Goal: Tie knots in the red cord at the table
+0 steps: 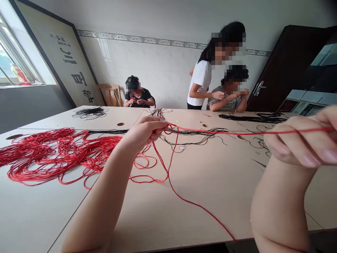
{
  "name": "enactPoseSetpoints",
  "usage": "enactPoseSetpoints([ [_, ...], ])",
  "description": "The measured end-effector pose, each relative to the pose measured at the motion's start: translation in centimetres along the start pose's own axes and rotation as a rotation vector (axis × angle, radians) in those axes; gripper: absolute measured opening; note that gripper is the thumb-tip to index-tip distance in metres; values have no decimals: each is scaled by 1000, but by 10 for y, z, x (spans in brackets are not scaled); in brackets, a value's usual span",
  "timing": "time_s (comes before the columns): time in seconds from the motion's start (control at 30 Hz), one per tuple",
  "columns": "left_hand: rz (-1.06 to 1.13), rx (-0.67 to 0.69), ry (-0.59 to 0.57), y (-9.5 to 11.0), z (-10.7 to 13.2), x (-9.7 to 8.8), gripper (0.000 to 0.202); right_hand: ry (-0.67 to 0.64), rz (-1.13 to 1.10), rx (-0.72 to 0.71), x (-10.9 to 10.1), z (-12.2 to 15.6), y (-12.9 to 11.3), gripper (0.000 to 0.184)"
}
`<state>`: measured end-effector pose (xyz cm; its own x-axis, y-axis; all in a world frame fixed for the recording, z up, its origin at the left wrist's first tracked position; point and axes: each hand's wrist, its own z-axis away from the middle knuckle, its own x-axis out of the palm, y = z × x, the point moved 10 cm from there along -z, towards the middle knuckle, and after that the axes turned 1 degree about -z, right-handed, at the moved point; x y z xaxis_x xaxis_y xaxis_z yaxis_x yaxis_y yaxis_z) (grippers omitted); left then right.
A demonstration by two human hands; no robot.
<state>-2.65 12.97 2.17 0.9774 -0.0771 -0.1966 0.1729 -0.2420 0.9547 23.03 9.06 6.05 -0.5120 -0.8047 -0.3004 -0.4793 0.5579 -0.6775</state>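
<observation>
The left hand's grip was clamped on a red cord, and the right hand's grip pinched the same cord, drawing it taut above the counter. Its slack looped down onto the counter just beside a tangled heap of red cords. Beyond the heap lay black cords, and farther off sat a person, hands raised together.
</observation>
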Motion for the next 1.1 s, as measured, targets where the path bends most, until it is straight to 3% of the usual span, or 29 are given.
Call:
enactPoseSetpoints([
  [0.03,0,4,-10,1,1,2,33,242,-49,-6,-20,-3,2,20],
  [0.1,7,7,-27,3,2,5,34,607,-29,29,-42,-2,14,18],
  [0.17,5,-8,-43,3,4,9,32,704,81,28,-42,-8,25,18],
  [0.33,-22,-32,-87,5,8,20,23,571,52,220,-37,-25,83,39],
  [0.53,-19,-16,-96,6,8,23,27,644,-404,468,-48,-17,161,14],
  [0.73,-24,-38,-102,-16,-10,20,30,480,45,780,-46,-4,212,32],
  [0.93,-51,-98,-79,-43,-28,14,33,414,364,950,-52,11,224,34],
  [1.1,-3,-157,-94,-59,-35,15,33,311,699,1123,-55,50,229,26],
])
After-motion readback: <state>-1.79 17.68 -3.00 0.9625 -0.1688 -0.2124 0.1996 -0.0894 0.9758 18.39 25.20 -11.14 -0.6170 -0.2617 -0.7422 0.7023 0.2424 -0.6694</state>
